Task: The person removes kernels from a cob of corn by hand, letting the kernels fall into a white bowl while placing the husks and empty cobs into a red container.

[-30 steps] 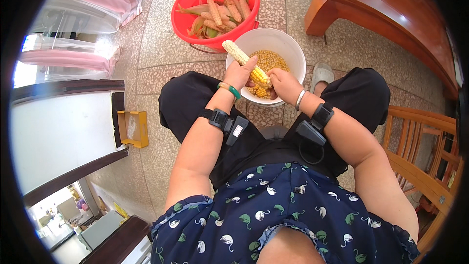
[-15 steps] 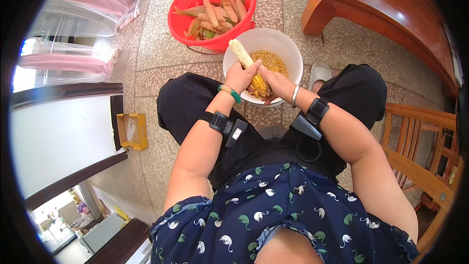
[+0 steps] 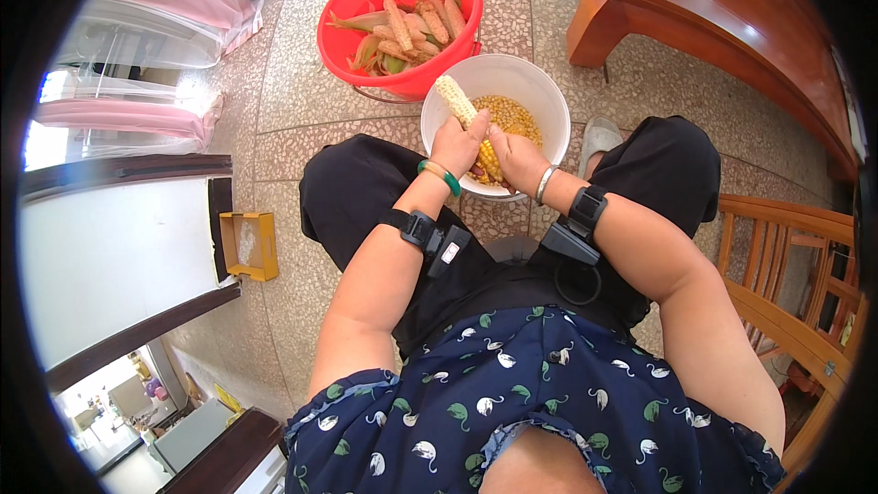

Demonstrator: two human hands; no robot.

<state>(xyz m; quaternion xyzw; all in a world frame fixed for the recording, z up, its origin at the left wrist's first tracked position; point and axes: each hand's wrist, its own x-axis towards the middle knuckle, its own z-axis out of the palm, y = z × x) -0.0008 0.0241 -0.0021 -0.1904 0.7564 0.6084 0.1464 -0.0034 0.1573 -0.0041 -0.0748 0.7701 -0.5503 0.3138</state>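
I sit over a white bucket with loose yellow corn kernels in it. My left hand grips a corn cob held slantwise over the bucket; its upper end is stripped pale, its lower end still yellow. My right hand closes on the cob's lower part, thumb pressed against the kernels. Both wrists wear black strapped devices and bracelets.
A red basin with several stripped cobs and husks stands just beyond the bucket. A wooden table is at the upper right, a wooden chair at my right, a yellow box on the floor at left, a grey slipper beside the bucket.
Both hands have drawn closer together on the cob, and my right hand has slid up against it. The cob stays tilted over the bucket.
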